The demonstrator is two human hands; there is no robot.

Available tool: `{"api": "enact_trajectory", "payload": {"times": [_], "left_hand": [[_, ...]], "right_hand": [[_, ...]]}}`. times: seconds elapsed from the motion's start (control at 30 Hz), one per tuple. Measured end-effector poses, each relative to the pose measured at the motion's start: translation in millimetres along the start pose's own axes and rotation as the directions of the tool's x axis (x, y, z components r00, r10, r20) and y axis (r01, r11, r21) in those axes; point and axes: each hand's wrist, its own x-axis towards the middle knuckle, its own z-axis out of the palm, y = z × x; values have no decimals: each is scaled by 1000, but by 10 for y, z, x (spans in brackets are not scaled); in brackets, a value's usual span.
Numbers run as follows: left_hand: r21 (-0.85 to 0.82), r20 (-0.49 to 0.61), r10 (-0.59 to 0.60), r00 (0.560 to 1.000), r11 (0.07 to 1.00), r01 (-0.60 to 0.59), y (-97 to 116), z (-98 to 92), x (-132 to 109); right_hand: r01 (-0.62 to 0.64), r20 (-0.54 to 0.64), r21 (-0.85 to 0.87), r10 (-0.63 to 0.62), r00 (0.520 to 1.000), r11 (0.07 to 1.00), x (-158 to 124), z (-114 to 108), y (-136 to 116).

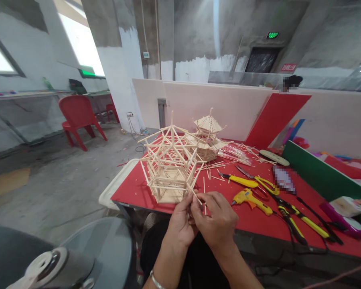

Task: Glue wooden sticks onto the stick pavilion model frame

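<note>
Fingers of the right hand pinch a thin stick; those of the left hand curl close beside, their grip too hidden to tell. Just past them, the front stick house stands on the red table. It looks partly made: floor down, roof bars up, roof not filled in. Two stick houses show, the back house with a fuller roof, plus one glue gun and too many loose sticks to count.

From the head, one camera looks forward and down at the hands, apparently close.
</note>
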Motion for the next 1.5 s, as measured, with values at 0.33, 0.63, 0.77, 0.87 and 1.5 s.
{"api": "enact_trajectory", "payload": {"times": [0.33, 0.63, 0.77, 0.87, 1.5], "left_hand": [[37, 1, 21, 1000, 999, -21, 2, 6, -9], [-14, 0, 21, 1000, 1000, -21, 2, 6, -4], [-17, 2, 26, 1000, 1000, -26, 4, -10, 12], [5, -7, 17, 1000, 1000, -17, 7, -16, 23], [5, -2, 6, 1000, 1000, -6, 8, -50, 53]], "right_hand": [[2, 1, 1, -2, 1000, 1000, 7, 4, -2], [4, 27, 16, -4, 1000, 1000, 16, -17, -5], [13, 18, 14, -13, 1000, 1000, 17, -12, 0], [10, 17, 16, -11, 1000, 1000, 20, -6, 2], [21, 19, 2, -21, 1000, 1000, 1, -16, 26]]}}
